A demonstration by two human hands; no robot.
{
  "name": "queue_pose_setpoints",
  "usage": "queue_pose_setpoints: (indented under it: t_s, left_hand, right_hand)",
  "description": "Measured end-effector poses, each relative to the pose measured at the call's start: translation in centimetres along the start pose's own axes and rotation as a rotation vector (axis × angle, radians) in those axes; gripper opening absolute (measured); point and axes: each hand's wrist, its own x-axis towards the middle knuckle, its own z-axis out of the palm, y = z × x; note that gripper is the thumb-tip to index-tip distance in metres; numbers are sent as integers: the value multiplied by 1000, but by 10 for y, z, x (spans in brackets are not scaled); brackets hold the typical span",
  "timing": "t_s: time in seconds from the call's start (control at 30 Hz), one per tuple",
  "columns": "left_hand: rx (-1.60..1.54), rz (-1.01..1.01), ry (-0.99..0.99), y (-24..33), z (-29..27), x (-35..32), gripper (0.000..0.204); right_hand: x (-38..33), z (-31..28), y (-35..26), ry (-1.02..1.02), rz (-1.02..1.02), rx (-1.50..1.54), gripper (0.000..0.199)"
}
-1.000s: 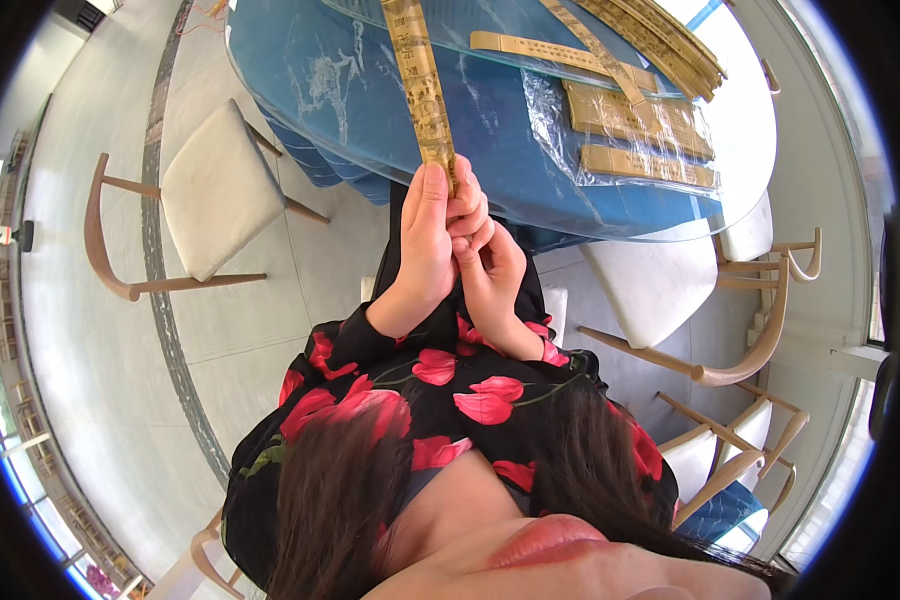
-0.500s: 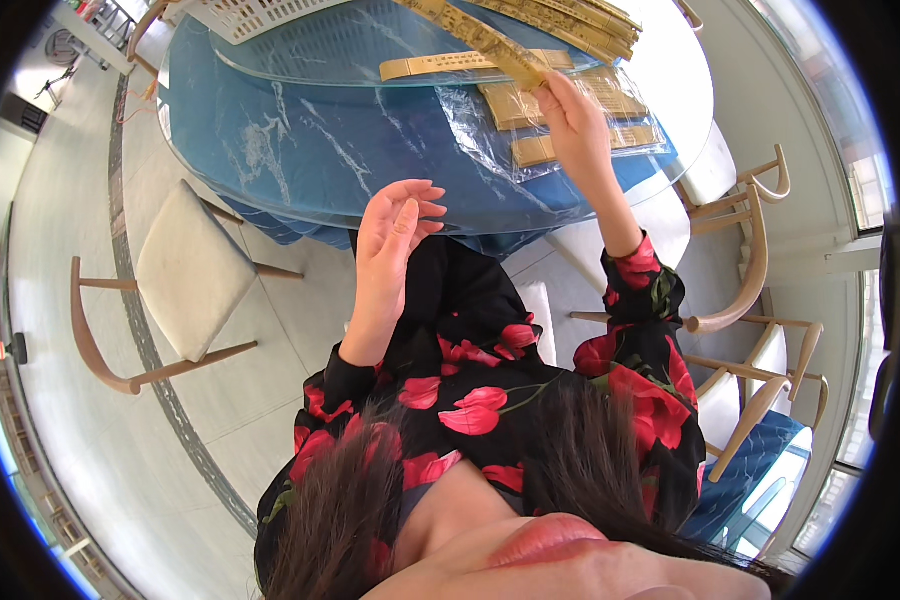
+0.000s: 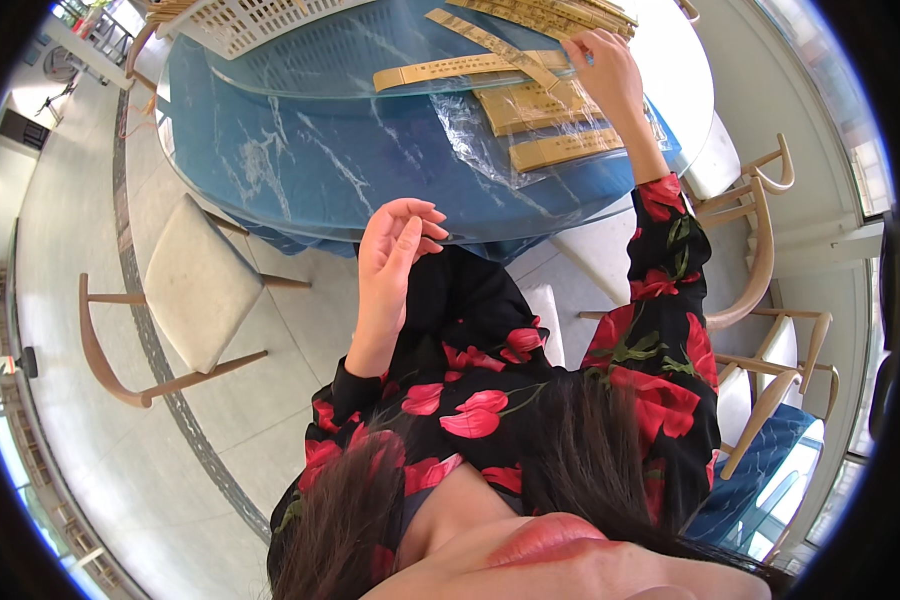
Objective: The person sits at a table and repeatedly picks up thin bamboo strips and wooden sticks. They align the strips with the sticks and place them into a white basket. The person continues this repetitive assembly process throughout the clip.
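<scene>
My right hand (image 3: 610,78) is over the far right of the table, fingers loosely bent, beside a pile of long golden strips (image 3: 540,18) with dark markings. One marked strip (image 3: 490,45) slants across another golden strip (image 3: 425,73) on the tabletop, apart from my fingers. Closer to me, clear plastic wrapping (image 3: 460,130) surrounds flat golden pieces (image 3: 530,108); one more golden strip (image 3: 560,150) lies at its near side. My left hand (image 3: 392,255) hangs before the table's near edge with nothing in it, fingers slightly curled and thumb apart.
The oval table (image 3: 300,160) has a blue marbled cover under a clear top layer. A white perforated basket (image 3: 260,25) stands at the far left. One wooden chair with a pale seat (image 3: 205,285) is to the left; more wooden chairs (image 3: 760,240) line the right side.
My right hand has let go of the marked strip, which now lies across the other one. That hand has moved right and farther away, to the pile. My left hand keeps its pose.
</scene>
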Motion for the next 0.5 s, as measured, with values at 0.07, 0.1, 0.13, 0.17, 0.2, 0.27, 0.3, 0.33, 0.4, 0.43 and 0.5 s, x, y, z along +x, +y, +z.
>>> queue_pose_setpoints:
  t_s: [0.07,0.1,0.13,0.17,0.2,0.27,0.3,0.33,0.4,0.43,0.5]
  left_hand:
    - [12,5,52,-1,-3,-5,23]
    - [0,-2,52,0,-2,-4,22]
    - [-11,-8,53,1,-2,-3,21]
    - [-17,-12,43,1,-2,-2,21]
    - [-22,-15,36,0,-2,-1,21]
    - [-30,-13,25,0,-3,-1,22]
    - [-33,-8,20,-1,-3,-1,22]
    - [-35,-3,15,-1,-4,0,22]
    - [-20,-3,5,0,-2,1,23]
    - [-12,-3,-1,0,-1,3,23]
    - [11,0,-6,-1,0,6,24]
  right_hand:
    - [-10,7,-42,-126,25,26,37]
    - [-15,1,-51,-184,52,10,38]
    - [-17,0,-53,-226,98,40,36]
    - [-18,0,-50,-248,135,61,36]
    - [-20,3,-45,-270,170,85,35]
    - [-21,5,-39,-292,244,198,33]
    - [-22,6,-38,-293,284,287,31]
    - [-22,8,-37,-293,325,376,29]
    - [-22,9,-43,-281,351,567,27]
    - [-22,9,-46,-274,366,662,26]
    - [-20,9,-66,-255,395,987,22]
